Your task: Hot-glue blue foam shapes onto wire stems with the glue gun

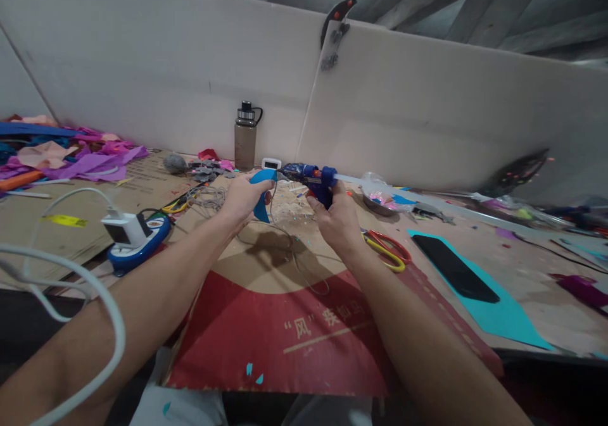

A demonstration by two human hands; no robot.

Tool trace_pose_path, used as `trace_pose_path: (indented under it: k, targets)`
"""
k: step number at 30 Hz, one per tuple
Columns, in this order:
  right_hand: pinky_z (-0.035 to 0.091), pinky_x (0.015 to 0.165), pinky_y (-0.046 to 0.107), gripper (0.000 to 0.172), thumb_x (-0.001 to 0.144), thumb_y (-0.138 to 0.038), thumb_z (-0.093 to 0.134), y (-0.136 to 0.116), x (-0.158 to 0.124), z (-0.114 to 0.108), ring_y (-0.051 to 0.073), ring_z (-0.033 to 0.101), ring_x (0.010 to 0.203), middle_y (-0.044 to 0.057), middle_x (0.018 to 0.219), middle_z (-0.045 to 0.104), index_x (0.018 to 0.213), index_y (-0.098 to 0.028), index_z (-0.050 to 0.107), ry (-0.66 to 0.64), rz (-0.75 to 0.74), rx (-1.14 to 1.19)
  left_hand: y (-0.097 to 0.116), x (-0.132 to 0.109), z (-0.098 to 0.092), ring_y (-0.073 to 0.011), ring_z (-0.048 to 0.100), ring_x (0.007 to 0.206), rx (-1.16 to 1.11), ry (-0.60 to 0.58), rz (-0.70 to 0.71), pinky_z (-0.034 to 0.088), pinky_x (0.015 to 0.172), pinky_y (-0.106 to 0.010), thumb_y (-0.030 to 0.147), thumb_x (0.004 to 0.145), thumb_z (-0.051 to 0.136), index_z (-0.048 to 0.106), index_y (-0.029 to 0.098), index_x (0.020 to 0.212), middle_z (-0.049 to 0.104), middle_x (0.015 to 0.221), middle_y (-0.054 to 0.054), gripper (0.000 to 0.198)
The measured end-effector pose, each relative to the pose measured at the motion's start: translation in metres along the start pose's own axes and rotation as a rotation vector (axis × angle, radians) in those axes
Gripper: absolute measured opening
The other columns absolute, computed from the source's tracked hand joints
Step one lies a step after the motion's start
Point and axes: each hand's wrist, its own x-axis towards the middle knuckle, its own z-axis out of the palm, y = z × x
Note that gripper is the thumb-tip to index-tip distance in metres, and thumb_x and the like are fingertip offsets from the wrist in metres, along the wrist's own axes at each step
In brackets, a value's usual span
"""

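Note:
My right hand is closed around the handle of a blue glue gun, whose nozzle points left. My left hand pinches a curved blue paper piece right at the nozzle tip. A clear glue stick sticks out of the gun's back. Both hands hover above a cardboard sheet with a red printed area.
Red and yellow scissors lie just right of my right hand. A black phone rests on teal paper. A water bottle stands by the white partition. A power strip with charger and white cable lie at left, beyond them purple paper scraps.

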Motion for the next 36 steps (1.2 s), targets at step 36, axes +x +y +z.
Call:
trace_pose_path:
  k: [36]
  targets:
    - [0.045,0.075,0.041,0.034,0.080,-0.030,0.055,-0.0017,-0.0013,-0.0013,0.025,0.060,0.079,0.011,0.091,0.065,0.112,-0.018,0.055,-0.007,-0.020,-0.036,0.0044,-0.0017,0.0004,-0.0087,0.047,0.042,-0.007,0.013,-0.015,0.036,0.041,-0.020,0.020,0.058,0.064,0.054,0.016,0.064,0.051,0.049,0.003,0.013]
